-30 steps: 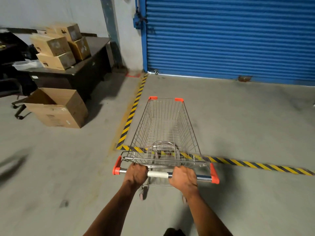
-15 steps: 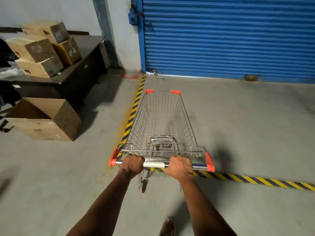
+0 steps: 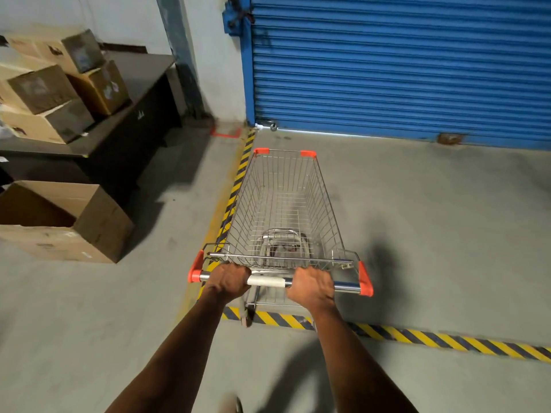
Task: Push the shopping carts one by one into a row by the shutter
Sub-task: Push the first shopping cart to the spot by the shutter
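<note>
Fingers of left hand (image 3: pixel 228 280) and right hand (image 3: pixel 311 286) curled round cart (image 3: pixel 283 204) handle. Cart has rolled forward past the striped floor tape (image 3: pixel 417 338), nose now near the shutter (image 3: pixel 402 64); no other carts parked there yet.

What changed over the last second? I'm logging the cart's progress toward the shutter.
The shopping cart rolled forward across the striped floor tape, closer to the blue shutter. The left hand and right hand kept gripping the handle.
</note>
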### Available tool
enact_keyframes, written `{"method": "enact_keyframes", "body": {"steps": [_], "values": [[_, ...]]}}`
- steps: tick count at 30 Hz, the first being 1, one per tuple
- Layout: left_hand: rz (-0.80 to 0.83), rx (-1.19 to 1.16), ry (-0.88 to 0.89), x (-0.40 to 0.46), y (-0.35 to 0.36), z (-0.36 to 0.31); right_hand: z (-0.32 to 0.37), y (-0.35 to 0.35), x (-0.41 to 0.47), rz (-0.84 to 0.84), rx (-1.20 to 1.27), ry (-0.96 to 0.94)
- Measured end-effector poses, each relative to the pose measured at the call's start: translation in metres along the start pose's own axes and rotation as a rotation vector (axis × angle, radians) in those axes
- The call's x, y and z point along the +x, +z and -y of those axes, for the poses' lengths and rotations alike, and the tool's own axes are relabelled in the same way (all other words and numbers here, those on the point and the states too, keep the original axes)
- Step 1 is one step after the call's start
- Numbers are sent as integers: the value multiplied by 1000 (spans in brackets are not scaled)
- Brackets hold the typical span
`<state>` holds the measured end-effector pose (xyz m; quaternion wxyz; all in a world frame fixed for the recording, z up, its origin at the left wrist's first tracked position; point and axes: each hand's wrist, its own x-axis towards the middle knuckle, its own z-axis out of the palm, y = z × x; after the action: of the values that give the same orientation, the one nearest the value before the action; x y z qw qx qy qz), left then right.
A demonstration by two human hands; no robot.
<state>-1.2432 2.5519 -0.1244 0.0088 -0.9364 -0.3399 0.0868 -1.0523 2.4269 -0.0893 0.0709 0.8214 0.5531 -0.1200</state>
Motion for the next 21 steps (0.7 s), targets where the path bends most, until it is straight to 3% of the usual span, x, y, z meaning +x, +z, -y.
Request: {"method": "enact_keyframes", "body": {"steps": [21], "values": [[-38,49,40,83,3,55,9,-15,90,-23,-4,23]]}}
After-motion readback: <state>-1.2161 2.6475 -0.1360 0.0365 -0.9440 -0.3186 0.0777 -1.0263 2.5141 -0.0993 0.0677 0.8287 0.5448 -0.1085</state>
